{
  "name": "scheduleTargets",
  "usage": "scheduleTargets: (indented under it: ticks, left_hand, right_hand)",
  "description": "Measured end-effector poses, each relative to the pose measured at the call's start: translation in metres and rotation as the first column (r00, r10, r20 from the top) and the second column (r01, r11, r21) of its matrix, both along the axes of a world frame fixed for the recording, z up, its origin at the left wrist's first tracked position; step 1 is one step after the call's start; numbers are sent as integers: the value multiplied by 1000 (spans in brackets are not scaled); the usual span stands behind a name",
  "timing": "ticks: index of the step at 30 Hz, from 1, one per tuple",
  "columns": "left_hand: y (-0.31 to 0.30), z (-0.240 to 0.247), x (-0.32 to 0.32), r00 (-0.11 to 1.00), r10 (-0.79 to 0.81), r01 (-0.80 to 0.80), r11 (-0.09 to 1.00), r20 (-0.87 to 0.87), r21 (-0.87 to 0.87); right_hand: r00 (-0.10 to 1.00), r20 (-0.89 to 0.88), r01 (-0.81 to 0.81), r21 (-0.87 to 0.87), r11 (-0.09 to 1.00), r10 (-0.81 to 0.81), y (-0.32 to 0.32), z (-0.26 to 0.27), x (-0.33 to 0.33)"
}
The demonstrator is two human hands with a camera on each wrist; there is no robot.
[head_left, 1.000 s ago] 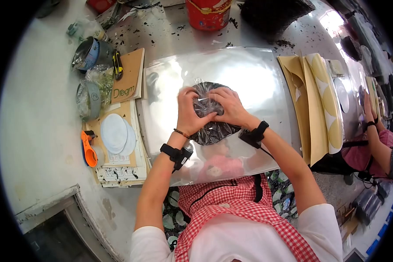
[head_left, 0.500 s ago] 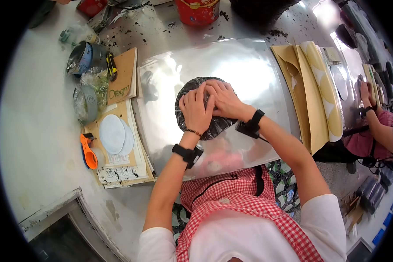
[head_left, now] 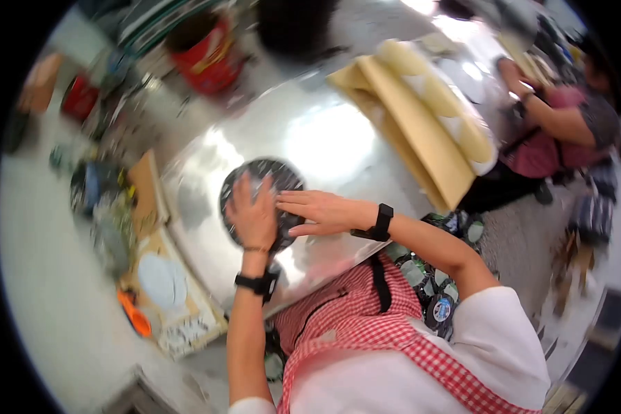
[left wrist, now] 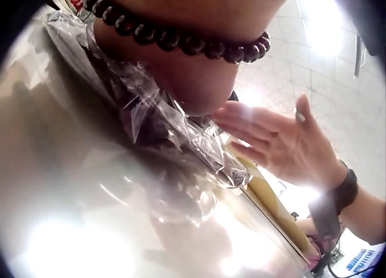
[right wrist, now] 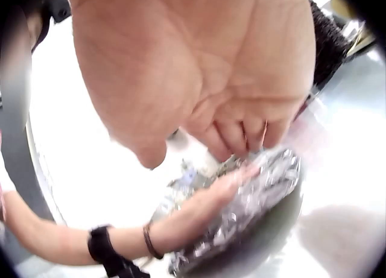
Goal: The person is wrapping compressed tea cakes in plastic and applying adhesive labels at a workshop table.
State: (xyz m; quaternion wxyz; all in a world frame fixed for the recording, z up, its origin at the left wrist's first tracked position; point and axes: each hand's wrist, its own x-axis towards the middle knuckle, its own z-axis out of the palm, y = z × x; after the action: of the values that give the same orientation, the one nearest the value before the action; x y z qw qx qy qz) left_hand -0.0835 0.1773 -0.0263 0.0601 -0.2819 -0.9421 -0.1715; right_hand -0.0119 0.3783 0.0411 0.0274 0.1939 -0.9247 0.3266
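One round, dark disc (head_left: 272, 171), flat and coarse-looking, lies wrapped in crinkled clear film (left wrist: 181, 136) on a shiny, mirror-like metal surface (head_left: 324, 134), towards its left half. The left grip (head_left: 253, 217) lies palm-down on the disc's near part, its fingers spread and straight and pressing the film flat; a string of dark beads (left wrist: 181, 43) circles that wrist. The right grip (head_left: 316, 209) comes in from the right with its fingers straight and held close together, the tips over the disc's near-right rim just beside the left grip. I cannot tell whether they touch the film. Folded tan sheets (head_left: 421, 131) bearing pale yellow rounds lie on the far right of the surface, well apart from the disc. A red bucket (head_left: 210, 55) stands beyond it. To the left lie a brown board (head_left: 145, 190), white paper rounds (head_left: 160, 279) and an orange tool (head_left: 132, 317). Another person (head_left: 552, 131) sits at the upper right.
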Motion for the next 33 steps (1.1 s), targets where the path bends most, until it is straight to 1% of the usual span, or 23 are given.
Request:
scheduleTargets:
  ticks: [1,2,5,7,8,10,13,16,17,18,19,20,21,22,23,24,26,27,28,29,30,31,33]
  left_hand:
    - [-14,2,3,1000,29,-29,999,-5,-33]
    - [-12,2,8,998,68,-68,996,-15,-54]
    - [-18,-6,3,998,60,-61,995,-10,-76]
    - [-17,-5,3,998,58,-59,996,-19,-61]
    - [-20,-7,3,998,53,-54,997,-31,-53]
    - [-22,-13,2,996,71,-76,993,-50,-94]
    - [-30,-14,0,998,40,-45,995,-53,-93]
    - [-28,-18,-7,997,26,-32,996,-68,-83]
    - [-29,-21,-8,997,30,-36,995,-70,-92]
    - [-28,-23,-8,997,44,-50,994,-66,-96]
    - [-29,-24,-8,997,42,-48,994,-62,-100]
    - [-30,-25,-9,997,37,-43,996,-67,-83]
    - [-31,-26,-9,997,29,-34,997,-70,-66]
    - [-32,-27,-8,998,16,-21,997,-62,-72]
    - [-32,-27,-8,998,19,-23,997,-60,-76]
    - [-31,-25,-9,998,21,-26,997,-63,-79]
    - [-32,-23,-7,999,-2,-1,998,-44,-63]
    - [-32,-23,-4,999,-10,7,999,-49,-47]
    - [-34,-24,1,999,-13,11,999,-48,-36]
    - [-35,-22,3,998,-22,20,999,-64,-43]
    - [-35,-20,6,998,-23,20,999,-61,-47]
    - [-33,-17,7,999,-17,15,999,-40,-38]
    - [-32,-17,4,1000,-4,4,1000,-24,-30]
  right_hand:
    - [976,-71,206,-21,978,-207,30,28,9]
    - [922,86,386,-144,911,-377,69,41,17]
    - [587,-413,807,228,545,-696,238,30,53]
    - [626,-444,747,576,331,-641,313,-24,97]
    - [697,-389,660,676,326,-603,324,-51,113]
    - [643,-2,512,745,428,-766,283,-19,111]
    - [613,17,510,755,412,-790,282,8,105]
    - [485,212,685,511,519,-849,308,11,95]
    - [548,555,592,270,759,-625,292,31,96]
    - [568,776,483,-46,874,-273,274,53,95]
    - [630,777,398,-313,862,-9,260,59,98]
    - [624,781,406,-316,857,-8,256,51,100]
    - [777,580,549,-434,714,-245,253,38,105]
    - [787,349,608,-579,543,-509,250,26,110]
    - [728,241,679,-121,724,-642,239,11,117]
    - [703,78,638,371,675,-707,221,-6,128]
    - [921,-337,347,481,805,-195,191,-54,154]
    - [921,-340,347,485,803,-192,198,-40,151]
    - [860,17,502,156,851,-510,207,-16,147]
    - [659,457,709,-112,696,-597,215,-4,144]
    - [603,2,775,237,586,-798,234,-6,144]
    - [543,-464,824,454,338,-700,254,-18,147]
    - [618,-201,702,576,418,-760,281,-25,145]
